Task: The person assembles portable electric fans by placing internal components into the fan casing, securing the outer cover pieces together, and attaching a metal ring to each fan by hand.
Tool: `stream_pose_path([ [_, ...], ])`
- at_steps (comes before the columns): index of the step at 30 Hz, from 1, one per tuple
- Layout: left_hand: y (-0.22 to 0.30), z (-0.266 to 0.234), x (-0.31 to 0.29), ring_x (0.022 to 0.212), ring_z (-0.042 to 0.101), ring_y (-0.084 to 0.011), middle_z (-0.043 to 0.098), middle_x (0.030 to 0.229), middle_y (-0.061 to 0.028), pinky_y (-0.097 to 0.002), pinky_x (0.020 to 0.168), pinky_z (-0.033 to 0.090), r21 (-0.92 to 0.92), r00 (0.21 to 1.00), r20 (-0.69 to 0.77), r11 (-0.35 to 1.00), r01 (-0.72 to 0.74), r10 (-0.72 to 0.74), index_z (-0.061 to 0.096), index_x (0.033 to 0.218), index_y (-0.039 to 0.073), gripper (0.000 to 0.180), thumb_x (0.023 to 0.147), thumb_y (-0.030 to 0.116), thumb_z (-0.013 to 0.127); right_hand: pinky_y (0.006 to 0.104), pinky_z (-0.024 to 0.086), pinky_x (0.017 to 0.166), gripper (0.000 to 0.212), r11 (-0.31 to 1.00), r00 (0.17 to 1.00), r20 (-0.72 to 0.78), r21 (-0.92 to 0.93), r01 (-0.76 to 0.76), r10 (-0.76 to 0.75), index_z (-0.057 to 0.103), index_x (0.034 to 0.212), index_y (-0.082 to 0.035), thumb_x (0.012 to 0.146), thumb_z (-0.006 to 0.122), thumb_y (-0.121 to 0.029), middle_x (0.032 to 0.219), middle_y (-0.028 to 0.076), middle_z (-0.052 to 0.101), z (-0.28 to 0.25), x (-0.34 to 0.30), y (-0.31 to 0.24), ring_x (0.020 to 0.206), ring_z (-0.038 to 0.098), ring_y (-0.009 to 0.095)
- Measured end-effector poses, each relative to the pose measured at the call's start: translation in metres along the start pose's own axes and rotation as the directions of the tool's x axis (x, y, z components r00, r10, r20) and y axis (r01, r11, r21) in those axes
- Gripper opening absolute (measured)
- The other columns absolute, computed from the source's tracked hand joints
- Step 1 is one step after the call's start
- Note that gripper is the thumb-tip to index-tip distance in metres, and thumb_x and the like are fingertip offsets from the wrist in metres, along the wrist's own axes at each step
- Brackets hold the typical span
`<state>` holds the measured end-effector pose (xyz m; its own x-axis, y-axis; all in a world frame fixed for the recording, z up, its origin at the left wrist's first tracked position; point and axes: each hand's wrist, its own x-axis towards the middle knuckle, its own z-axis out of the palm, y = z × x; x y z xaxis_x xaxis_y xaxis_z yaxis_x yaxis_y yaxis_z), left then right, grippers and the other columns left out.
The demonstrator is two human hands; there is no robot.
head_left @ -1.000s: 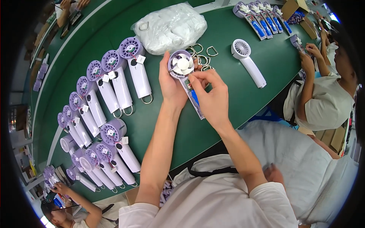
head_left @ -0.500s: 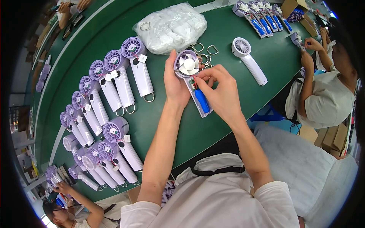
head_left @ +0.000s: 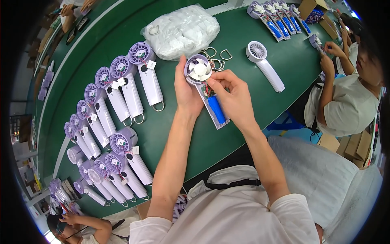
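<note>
A handheld fan (head_left: 200, 70) with its casing off lies in my left hand (head_left: 187, 91), which cups the round purple head from the left with the thumb up. Its white blades, red wires, a small green board and a blue battery (head_left: 216, 109) show along the handle. My right hand (head_left: 233, 95) is closed at the neck of the fan, thumb and forefinger pinched by the wires below the blades. What the fingertips pinch is too small to make out. Metal D-shaped rings (head_left: 217, 64) lie just beyond the fan head.
Rows of purple-and-white fans (head_left: 122, 67) with wrist loops cover the left of the green table (head_left: 174, 142). A clear bag of white parts (head_left: 183, 30) stands behind my hands. One fan (head_left: 266, 65) lies to the right; several opened ones (head_left: 280, 24) are farther back. Co-workers sit at right and lower left.
My right fingers have shifted slightly up and left along the fan's neck, near the blades. The fan's handle end has swung a little toward me. The lower-left co-worker's hand has moved to the head.
</note>
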<state>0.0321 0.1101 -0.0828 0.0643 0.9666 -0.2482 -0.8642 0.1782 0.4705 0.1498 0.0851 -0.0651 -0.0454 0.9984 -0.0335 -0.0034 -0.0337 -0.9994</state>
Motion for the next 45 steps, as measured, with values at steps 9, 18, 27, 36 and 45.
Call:
stream_pose_path([
  [9, 0.002, -0.01, 0.004, 0.088, 0.064, -0.027, 0.066, 0.097, -0.0167, -0.0405, 0.082, 0.053, -0.058, 0.998, 0.065, 0.998, 0.018, -0.015, 0.06, 0.105, 0.001, 0.052, 0.096, 0.049, 0.041, 0.0238, 0.045, 0.059, 0.015, 0.996, 0.999, -0.049, -0.089, -0.02, 0.016, 0.067, 0.089, 0.004, 0.084, 0.069, -0.01, 0.086, 0.006, 0.06, 0.004, 0.001, -0.006, 0.062, 0.054, 0.007],
  [18, 0.0, -0.016, 0.008, 0.086, 0.063, -0.0263, 0.066, 0.096, -0.0169, -0.0396, 0.079, 0.053, -0.088, 0.993, 0.114, 0.995, 0.035, -0.025, 0.061, 0.104, 0.0, 0.054, 0.096, 0.05, 0.042, 0.0246, 0.046, 0.059, 0.013, 0.997, 1.0, -0.028, -0.074, 0.008, -0.01, 0.067, 0.086, 0.003, 0.082, 0.071, -0.009, 0.082, 0.005, 0.059, 0.002, 0.0, -0.004, 0.062, 0.055, 0.009],
  [27, -0.001, -0.015, 0.007, 0.088, 0.063, -0.0286, 0.066, 0.097, -0.0169, -0.0421, 0.082, 0.052, -0.093, 0.998, 0.052, 0.994, 0.051, -0.046, 0.061, 0.104, 0.001, 0.052, 0.097, 0.048, 0.041, 0.0267, 0.044, 0.055, 0.01, 0.939, 0.986, -0.076, -0.323, 0.114, -0.146, 0.063, 0.083, 0.003, 0.081, 0.069, -0.005, 0.079, 0.006, 0.057, 0.011, 0.001, -0.005, 0.057, 0.052, 0.011],
  [36, 0.001, -0.015, 0.008, 0.089, 0.063, -0.0285, 0.065, 0.099, -0.0174, -0.0444, 0.083, 0.053, -0.091, 0.998, 0.067, 0.996, 0.018, -0.012, 0.06, 0.107, 0.001, 0.052, 0.098, 0.047, 0.039, 0.0235, 0.04, 0.051, 0.014, 0.995, 0.995, -0.091, -0.094, 0.019, -0.028, 0.061, 0.086, 0.0, 0.079, 0.072, -0.006, 0.08, 0.004, 0.061, 0.011, 0.002, -0.011, 0.055, 0.047, 0.005],
  [45, 0.001, -0.017, 0.009, 0.087, 0.064, -0.0293, 0.065, 0.098, -0.0178, -0.0457, 0.083, 0.053, -0.12, 0.996, 0.079, 0.992, 0.037, -0.027, 0.06, 0.106, 0.001, 0.052, 0.097, 0.048, 0.04, 0.0227, 0.043, 0.056, 0.016, 0.996, 0.998, -0.051, -0.092, 0.018, -0.022, 0.063, 0.092, 0.001, 0.082, 0.07, -0.009, 0.08, 0.005, 0.063, 0.006, -0.001, -0.014, 0.06, 0.052, 0.007],
])
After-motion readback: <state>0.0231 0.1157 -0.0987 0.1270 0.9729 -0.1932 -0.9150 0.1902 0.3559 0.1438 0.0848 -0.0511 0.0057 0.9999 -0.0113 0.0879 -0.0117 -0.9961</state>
